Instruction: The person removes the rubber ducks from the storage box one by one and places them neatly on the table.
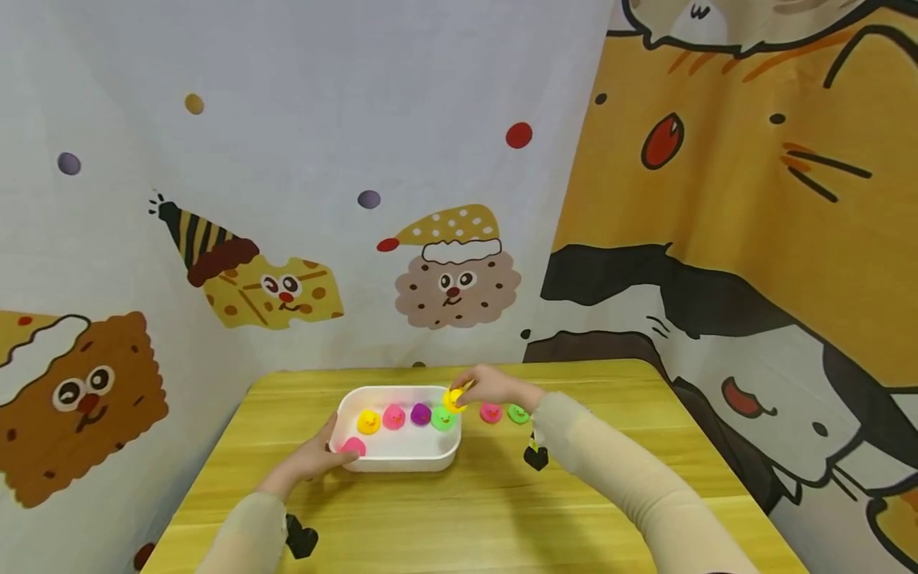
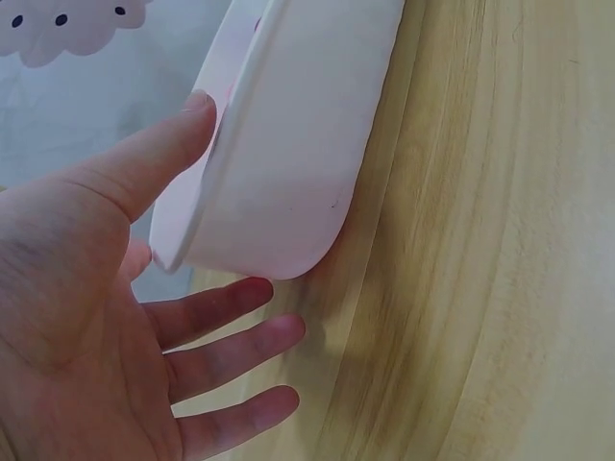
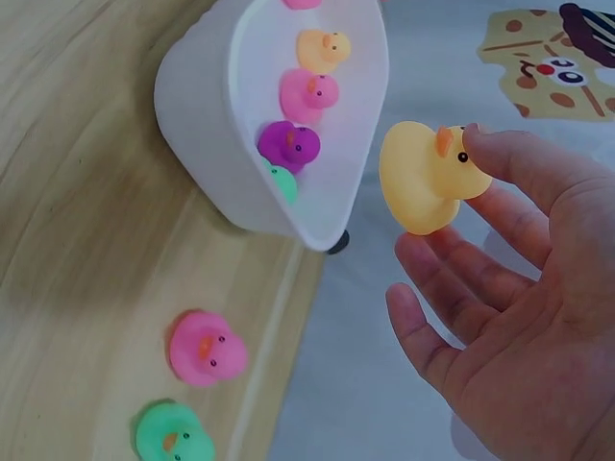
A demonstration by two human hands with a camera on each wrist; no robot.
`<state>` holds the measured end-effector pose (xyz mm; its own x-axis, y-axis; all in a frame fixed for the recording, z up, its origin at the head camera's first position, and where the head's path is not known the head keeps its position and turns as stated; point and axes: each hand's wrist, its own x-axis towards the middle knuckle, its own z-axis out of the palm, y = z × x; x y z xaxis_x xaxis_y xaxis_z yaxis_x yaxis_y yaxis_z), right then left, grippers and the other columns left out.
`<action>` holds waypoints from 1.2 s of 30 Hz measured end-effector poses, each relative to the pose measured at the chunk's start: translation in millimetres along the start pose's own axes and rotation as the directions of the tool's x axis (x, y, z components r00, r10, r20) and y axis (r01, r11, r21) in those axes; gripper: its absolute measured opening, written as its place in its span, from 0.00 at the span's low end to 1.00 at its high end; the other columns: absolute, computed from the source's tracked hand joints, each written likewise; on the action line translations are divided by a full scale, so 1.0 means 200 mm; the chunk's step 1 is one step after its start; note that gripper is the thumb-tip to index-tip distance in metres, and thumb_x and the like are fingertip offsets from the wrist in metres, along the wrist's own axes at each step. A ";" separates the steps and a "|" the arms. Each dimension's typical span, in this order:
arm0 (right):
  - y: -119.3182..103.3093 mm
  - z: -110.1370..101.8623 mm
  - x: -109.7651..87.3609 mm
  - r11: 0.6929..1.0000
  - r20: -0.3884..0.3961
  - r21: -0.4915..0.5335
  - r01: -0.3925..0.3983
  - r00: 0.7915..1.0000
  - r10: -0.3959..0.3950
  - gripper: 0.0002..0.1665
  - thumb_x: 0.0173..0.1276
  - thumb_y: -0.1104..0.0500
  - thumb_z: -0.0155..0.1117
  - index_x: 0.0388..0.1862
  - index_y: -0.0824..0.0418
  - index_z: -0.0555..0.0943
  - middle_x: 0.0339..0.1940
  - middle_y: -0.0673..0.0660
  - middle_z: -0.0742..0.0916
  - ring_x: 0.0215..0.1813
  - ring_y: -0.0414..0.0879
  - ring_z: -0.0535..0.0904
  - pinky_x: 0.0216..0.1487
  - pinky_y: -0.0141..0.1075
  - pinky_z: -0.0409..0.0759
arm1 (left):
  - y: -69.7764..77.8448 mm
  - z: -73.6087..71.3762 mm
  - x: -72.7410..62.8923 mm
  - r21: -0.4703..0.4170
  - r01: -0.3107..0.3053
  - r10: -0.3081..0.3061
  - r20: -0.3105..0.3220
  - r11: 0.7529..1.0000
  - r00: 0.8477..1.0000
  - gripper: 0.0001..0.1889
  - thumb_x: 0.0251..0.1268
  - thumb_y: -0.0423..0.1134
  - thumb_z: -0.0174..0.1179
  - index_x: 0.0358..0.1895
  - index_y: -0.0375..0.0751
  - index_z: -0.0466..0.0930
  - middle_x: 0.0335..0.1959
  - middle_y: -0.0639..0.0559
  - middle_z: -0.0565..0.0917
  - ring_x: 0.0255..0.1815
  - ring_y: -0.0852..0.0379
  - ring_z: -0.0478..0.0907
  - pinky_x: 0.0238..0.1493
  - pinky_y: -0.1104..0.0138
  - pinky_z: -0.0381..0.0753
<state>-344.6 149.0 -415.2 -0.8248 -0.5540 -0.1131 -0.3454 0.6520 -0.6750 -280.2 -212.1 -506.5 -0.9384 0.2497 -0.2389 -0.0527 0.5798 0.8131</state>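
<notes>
Your R hand (image 1: pixel 498 384) grasps a yellow duck (image 3: pixel 408 182) btwn thumb & fingertips, held up at the R end of the white tub (image 1: pixel 402 464), nr the desk's far edge, approx. mid-width. Your L hand (image 1: pixel 311 456) is unclenched: thumb on the rim at the tub's near-L corner, other fingers nearly straight beside its L end (L wrist view). Tub sits on the wooden desk (image 1: pixel 402 526), L of ctr, closer to far edge than near.

Inside, row L to R: second yellow duck (image 1: pixel 369 422), pink duck (image 1: pixel 394 416), purple duck (image 1: pixel 420 414), green duck (image 1: pixel 444 418). Corner pink duck (image 1: pixel 353 447) lies by your L thumb, partly hidden.

R of tub, toward desk's far-R corner: loose pink duck (image 1: pixel 491 412), then loose green duck (image 1: pixel 518 413). Cartoon-print backdrop (image 1: pixel 301 159) behind desk.
</notes>
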 end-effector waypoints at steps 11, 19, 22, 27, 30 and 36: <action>0.02 -0.06 -0.06 0.998 -0.027 0.053 -0.018 0.999 0.019 0.18 0.63 0.59 0.69 0.51 0.63 0.83 0.49 0.54 0.85 0.47 0.45 0.80 0.52 0.40 0.78 | -0.01 -0.01 -0.01 0.011 0.010 -0.010 -0.008 1.000 1.000 0.57 0.61 0.52 0.66 0.75 0.29 0.31 0.72 0.21 0.47 0.67 0.27 0.56 0.62 0.38 0.62; 0.05 -0.11 -0.09 0.999 -0.044 0.025 -0.023 0.999 0.024 0.19 0.64 0.59 0.68 0.53 0.62 0.83 0.50 0.54 0.85 0.46 0.45 0.81 0.52 0.40 0.78 | 0.00 0.00 -0.01 0.038 -0.006 0.007 -0.012 0.999 1.000 0.58 0.60 0.52 0.67 0.74 0.25 0.32 0.72 0.21 0.45 0.69 0.25 0.51 0.66 0.37 0.54; 0.05 -0.13 -0.11 0.999 -0.054 0.024 -0.034 0.998 0.035 0.18 0.63 0.59 0.68 0.52 0.62 0.83 0.49 0.54 0.85 0.46 0.45 0.80 0.51 0.40 0.78 | 0.01 0.01 -0.01 0.045 -0.004 0.004 -0.004 0.999 1.000 0.59 0.59 0.54 0.67 0.74 0.25 0.32 0.73 0.22 0.45 0.70 0.25 0.50 0.66 0.36 0.51; 0.06 -0.16 -0.13 0.999 -0.067 0.031 -0.035 0.997 0.037 0.18 0.63 0.59 0.69 0.51 0.63 0.83 0.48 0.54 0.85 0.45 0.46 0.80 0.49 0.39 0.79 | 0.03 0.02 -0.01 0.045 -0.002 0.002 -0.004 0.999 1.000 0.59 0.60 0.53 0.67 0.74 0.24 0.31 0.73 0.22 0.45 0.70 0.25 0.48 0.66 0.35 0.47; 0.07 -0.17 -0.14 0.999 -0.072 0.018 -0.028 0.997 0.030 0.18 0.63 0.59 0.69 0.51 0.64 0.83 0.47 0.54 0.85 0.45 0.46 0.81 0.48 0.39 0.79 | 0.04 0.02 -0.01 0.058 0.004 -0.003 -0.012 0.998 1.000 0.58 0.60 0.53 0.66 0.74 0.24 0.32 0.73 0.23 0.45 0.71 0.26 0.49 0.67 0.36 0.48; 0.11 -0.19 -0.17 1.000 -0.077 0.005 -0.022 0.997 0.022 0.18 0.62 0.59 0.69 0.50 0.64 0.83 0.46 0.54 0.85 0.44 0.46 0.81 0.48 0.40 0.79 | 0.03 0.03 -0.01 0.083 0.000 0.002 -0.025 0.997 1.000 0.58 0.60 0.54 0.66 0.74 0.24 0.33 0.72 0.22 0.46 0.70 0.25 0.50 0.66 0.36 0.49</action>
<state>-341.4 201.1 -398.7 -0.8645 -0.4976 -0.0713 -0.3249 0.6614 -0.6760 -277.5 -204.5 -504.5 -0.9468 0.2311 -0.2240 -0.0244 0.6425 0.7659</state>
